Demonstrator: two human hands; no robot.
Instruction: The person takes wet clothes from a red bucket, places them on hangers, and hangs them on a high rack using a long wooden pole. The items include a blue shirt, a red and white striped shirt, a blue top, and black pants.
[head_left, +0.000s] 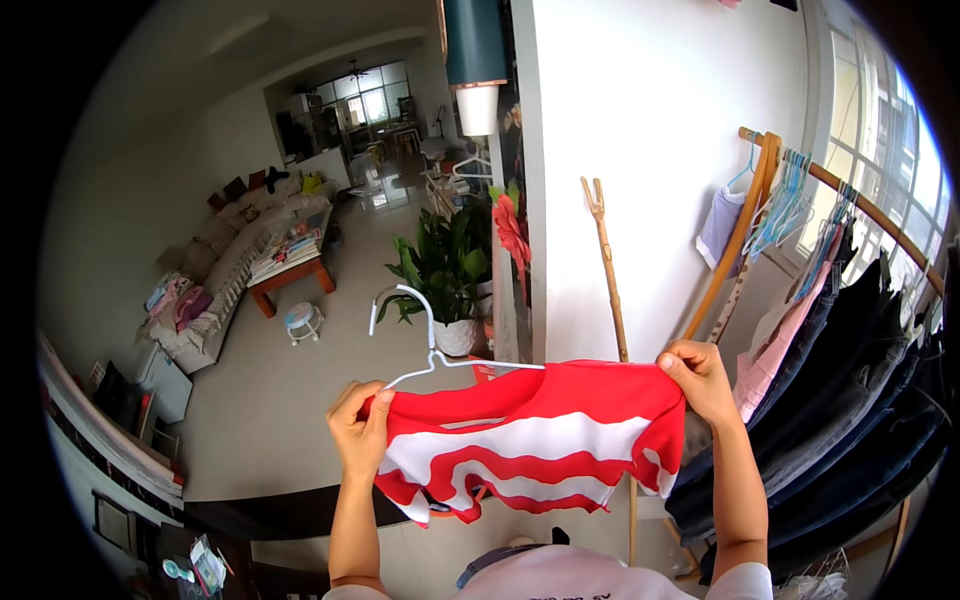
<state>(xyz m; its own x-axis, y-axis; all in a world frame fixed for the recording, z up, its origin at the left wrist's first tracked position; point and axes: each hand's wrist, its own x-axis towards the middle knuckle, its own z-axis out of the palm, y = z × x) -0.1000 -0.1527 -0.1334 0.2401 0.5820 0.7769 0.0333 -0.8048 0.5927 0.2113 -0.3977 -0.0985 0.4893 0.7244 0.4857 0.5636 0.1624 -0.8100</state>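
Note:
A red and white striped knit top (525, 442) hangs stretched between my two hands. Its neckline lies over a white coated-wire hanger (431, 322), whose hook stands up at the left of the garment. My left hand (360, 424) pinches the left shoulder together with the hanger's left arm. At the other shoulder, my right hand (697, 375) grips the red fabric between thumb and fingers. The hanger's right arm disappears under the cloth, so its far end is hidden.
On my right, a wooden clothes rack (862, 191) carries dark trousers (832, 375) and blue hangers (784, 202). A forked wooden pole (609, 262) leans against the white wall. Ahead stand a potted plant (442, 259), a small stool (303, 322), a coffee table (292, 259) and a sofa (217, 259).

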